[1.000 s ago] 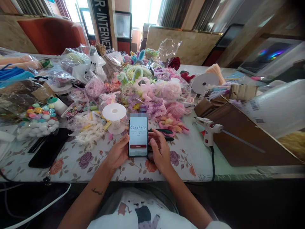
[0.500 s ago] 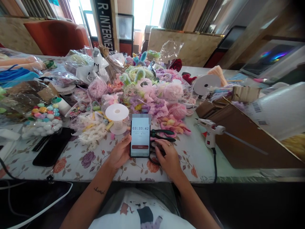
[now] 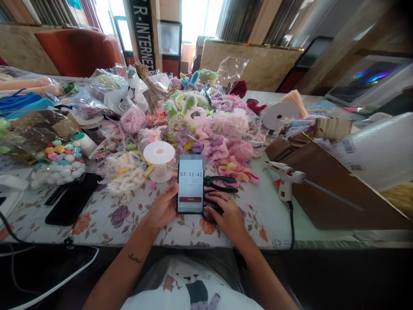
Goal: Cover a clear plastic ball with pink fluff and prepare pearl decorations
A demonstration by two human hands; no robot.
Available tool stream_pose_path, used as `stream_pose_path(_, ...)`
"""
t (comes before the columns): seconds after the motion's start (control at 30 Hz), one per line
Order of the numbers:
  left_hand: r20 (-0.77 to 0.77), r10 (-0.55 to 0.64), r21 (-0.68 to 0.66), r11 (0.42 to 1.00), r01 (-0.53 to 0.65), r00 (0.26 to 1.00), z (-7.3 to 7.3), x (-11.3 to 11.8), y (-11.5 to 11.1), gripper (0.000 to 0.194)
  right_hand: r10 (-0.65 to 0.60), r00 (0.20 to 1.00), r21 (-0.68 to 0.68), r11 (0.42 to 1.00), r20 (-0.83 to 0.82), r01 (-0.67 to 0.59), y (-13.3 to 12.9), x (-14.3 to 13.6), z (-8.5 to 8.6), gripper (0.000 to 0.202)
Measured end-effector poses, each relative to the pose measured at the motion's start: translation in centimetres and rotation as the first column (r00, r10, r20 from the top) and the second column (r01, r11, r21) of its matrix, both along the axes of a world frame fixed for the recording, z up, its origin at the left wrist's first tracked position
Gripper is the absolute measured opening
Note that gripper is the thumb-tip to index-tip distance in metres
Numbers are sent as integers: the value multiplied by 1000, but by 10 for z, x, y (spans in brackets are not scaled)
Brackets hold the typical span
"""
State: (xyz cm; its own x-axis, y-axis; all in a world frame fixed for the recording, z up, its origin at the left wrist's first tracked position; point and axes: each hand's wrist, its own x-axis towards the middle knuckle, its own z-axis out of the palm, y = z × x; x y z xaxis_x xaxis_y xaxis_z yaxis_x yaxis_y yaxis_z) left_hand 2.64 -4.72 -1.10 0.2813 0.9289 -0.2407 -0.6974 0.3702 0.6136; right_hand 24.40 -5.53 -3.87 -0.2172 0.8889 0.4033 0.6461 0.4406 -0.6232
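My left hand (image 3: 164,208) is closed around the left side of a smartphone (image 3: 190,187), held upright in front of me. Its lit screen reads 03:33:42 above a red button. At the phone's right edge is my right hand (image 3: 226,212), fingers apart and a ring on one of them; whether the fingertips touch the phone I cannot tell. Green-handled pliers (image 3: 222,180) lie just beyond that hand. Another dark-handled tool sits partly hidden under the fingers. Left of the phone stands a white spool (image 3: 159,160) wound with a string of small beads.
Soft yarn pieces and plush trims (image 3: 206,125) are heaped across the table's middle. A white glue gun (image 3: 285,178) stands at right beside a brown cardboard box (image 3: 342,189). To the left are a black phone (image 3: 72,200), a bag of pom-poms (image 3: 61,161) and a thread cone (image 3: 84,144).
My right hand's fingers have straightened and shifted left, closer to the phone's edge. The left hand still holds the phone, and the displayed time is the same.
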Motion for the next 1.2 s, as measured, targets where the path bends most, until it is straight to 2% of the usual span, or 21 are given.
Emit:
stream_pose_path(0.2,-1,-34,-3,999,34,999,-3,0,0,36,-23,1000,38,999,-8,24,10,0,1,20)
stream_pose_path(0.37,-91,-33,-7,999,33,995,9,-21,-10,35,5,1000,96,995,14,-6,16,3,-2,22)
stream_pose_path(0.43,-122,-63,9,998,65,990,15,-40,-19,35,6,1000,127,992,31,-9,18,5,-6,24)
stream_pose_path(0.5,-150,-18,9,1000,20,988,21,-63,-30,33,8,999,168,986,45,-16,20,7,-9,26)
stream_pose_path(0.57,-188,124,-5,992,-127,974,28,-90,-43,30,15,998,204,979,65,-28,22,9,-11,28)
stream_pose_path(0.67,-276,332,-12,937,-348,902,40,-134,-61,25,17,994,241,970,107,-43,25,10,-13,31)
stream_pose_path(0.77,-398,410,-21,890,-455,821,50,-179,-70,22,10,989,281,958,145,-51,27,10,-13,35)
stream_pose_path(0.87,-510,442,-58,839,-542,738,52,-215,-69,15,17,985,316,946,173,-71,28,11,-14,38)
stream_pose_path(0.93,-554,432,-106,812,-574,712,49,-232,-65,10,25,982,327,941,185,-86,29,12,-15,39)
stream_pose_path(1.03,-548,416,-127,817,-563,726,42,-248,-53,7,18,980,330,940,199,-84,30,14,-17,41)
stream_pose_path(1.2,-499,461,-62,826,-560,734,34,-262,-30,14,30,978,334,937,207,-100,30,15,-18,40)
